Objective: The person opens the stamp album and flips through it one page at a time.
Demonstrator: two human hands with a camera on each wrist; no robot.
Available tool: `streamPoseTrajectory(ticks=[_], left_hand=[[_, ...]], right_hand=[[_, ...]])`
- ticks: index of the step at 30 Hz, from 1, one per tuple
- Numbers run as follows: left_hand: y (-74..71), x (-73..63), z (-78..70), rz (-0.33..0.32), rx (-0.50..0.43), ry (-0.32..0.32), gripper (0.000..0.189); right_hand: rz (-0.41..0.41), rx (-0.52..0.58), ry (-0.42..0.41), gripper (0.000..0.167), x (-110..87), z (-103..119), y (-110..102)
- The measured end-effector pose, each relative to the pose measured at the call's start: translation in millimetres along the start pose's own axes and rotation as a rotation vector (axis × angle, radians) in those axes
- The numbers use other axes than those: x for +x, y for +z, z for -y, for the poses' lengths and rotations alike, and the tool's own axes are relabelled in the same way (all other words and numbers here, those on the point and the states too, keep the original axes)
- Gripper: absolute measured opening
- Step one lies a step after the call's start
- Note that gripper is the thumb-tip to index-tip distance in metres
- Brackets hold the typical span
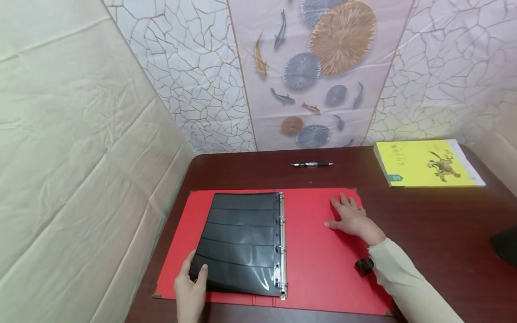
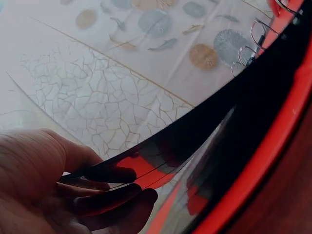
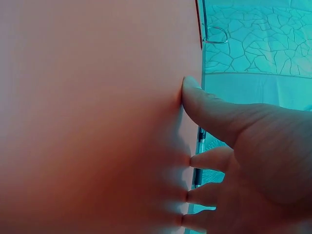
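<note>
A red ring binder (image 1: pixel 315 269) lies spread flat on the table, with a metal ring spine (image 1: pixel 283 251) down its middle. Black pocket pages (image 1: pixel 238 233), crossed by several horizontal strips, sit on the rings and cover much of the left side. My left hand (image 1: pixel 190 287) pinches their lower left corner, thumb on top and fingers underneath. In the left wrist view the page edge (image 2: pixel 161 141) bends up from the red cover between thumb and fingers. My right hand (image 1: pixel 350 218) rests its spread fingertips on the binder's right cover, near the upper right corner.
A pen (image 1: pixel 312 164) lies on the dark wooden table (image 1: pixel 242 170) behind the binder. At the back right is a yellow book (image 1: pixel 416 163). Part of a black object (image 1: pixel 506 244) shows at the right edge. Patterned cloth (image 1: pixel 202 67) hangs behind the table.
</note>
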State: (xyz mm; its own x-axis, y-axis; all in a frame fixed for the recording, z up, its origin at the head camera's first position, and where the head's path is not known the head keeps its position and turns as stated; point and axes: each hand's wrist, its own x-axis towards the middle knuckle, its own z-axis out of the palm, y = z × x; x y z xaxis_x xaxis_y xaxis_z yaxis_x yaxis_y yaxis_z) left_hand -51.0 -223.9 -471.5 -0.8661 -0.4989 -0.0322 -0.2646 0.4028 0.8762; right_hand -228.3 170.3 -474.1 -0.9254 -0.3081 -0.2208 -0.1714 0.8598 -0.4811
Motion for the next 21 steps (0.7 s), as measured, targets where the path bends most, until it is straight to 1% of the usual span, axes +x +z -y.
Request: streamPoseTrajectory(ticks=[5,8,10,13,16,21], left_hand=[[-3.2,3.9,9.7,0.055,0.058,-0.039,0.053],[-7.0,4.8,14.1,0.079,0.096,-0.031,0.05],[-10.1,5.5,15.7,0.077,0.116,-0.008,0.047],[-13.4,6.2,15.5,0.076,0.145,0.016,0.042],[-16.3,6.5,13.1,0.074,0.176,0.011,0.04],[-19.2,7.8,9.3,0.095,0.241,-0.009,0.04]], right_hand=[[0.001,-0.011,-0.005,0.092,-2.4,-1,2],[0.0,-0.015,-0.006,0.092,-4.0,-1,3],[-0.002,-0.018,-0.005,0.093,-5.0,0,3],[-0.01,-0.022,-0.005,0.093,-6.3,0,2],[-0.021,-0.023,-0.012,0.093,-6.8,1,3],[-0.034,-0.037,-0.023,0.091,-7.2,1,4]])
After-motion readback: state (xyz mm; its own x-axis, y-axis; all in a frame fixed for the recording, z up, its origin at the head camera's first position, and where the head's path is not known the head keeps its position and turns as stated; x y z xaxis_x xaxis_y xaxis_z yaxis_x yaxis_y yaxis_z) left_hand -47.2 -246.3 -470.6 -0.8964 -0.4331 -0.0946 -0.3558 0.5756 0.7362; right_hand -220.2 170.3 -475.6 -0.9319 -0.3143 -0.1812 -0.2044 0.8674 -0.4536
